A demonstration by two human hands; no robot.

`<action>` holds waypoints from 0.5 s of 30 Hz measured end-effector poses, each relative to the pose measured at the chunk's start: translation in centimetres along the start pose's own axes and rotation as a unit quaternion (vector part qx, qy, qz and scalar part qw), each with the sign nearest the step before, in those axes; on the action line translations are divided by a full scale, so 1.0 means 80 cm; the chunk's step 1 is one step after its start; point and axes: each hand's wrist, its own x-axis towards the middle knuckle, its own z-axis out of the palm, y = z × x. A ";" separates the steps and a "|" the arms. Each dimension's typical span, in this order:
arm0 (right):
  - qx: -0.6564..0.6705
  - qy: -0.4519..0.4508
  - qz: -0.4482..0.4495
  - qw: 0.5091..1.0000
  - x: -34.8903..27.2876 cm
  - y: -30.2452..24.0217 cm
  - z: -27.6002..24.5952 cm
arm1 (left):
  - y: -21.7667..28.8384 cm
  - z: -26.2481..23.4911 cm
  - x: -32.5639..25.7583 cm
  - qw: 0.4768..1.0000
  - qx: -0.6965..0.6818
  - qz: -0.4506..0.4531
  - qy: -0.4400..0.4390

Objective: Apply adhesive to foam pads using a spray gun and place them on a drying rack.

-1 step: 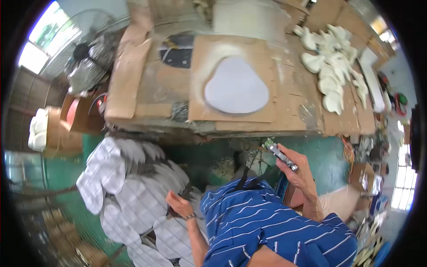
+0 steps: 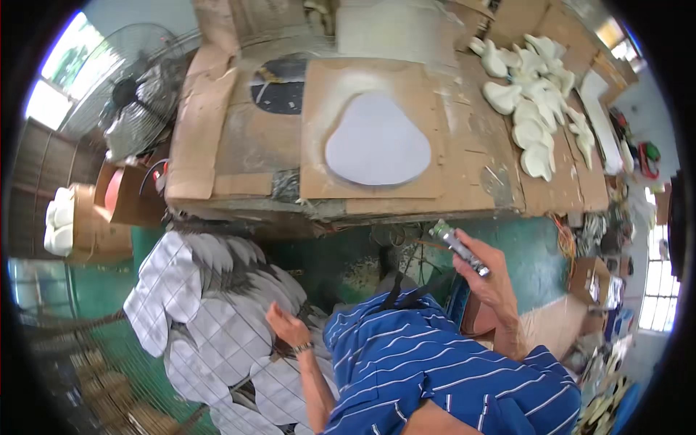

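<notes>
My right hand [image 2: 487,272] is wrapped round a metal spray gun [image 2: 462,250] with a green part at its far end, held just in front of the table's near edge. Lower left, my left hand [image 2: 288,328] hangs loosely with its fingers partly stretched, beside a pile of pale grey-white rounded pads [image 2: 217,326]. I see nothing in it; whether it touches the pads I cannot tell. On the table, a single white rounded-triangle pad [image 2: 377,141] lies flat on a cardboard sheet [image 2: 319,163] dusted with white around the pad.
Cardboard covers the table [image 2: 471,174]. Several cream moulded pieces [image 2: 533,98] lie at its right, and a dark curved piece [image 2: 279,88] lies left of the sheet. A caged fan [image 2: 127,90] stands at the far left, above a cardboard box [image 2: 134,196]. Orange cords [image 2: 565,243] hang at the right.
The whole view has shifted slightly, so the table sits a little further left. Against it, my right hand with the spray gun has moved slightly right. The white pad lies as before.
</notes>
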 end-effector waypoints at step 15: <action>0.038 0.035 0.028 0.998 0.008 0.030 -0.058 | -0.097 0.164 -0.042 0.902 0.068 -0.148 -0.401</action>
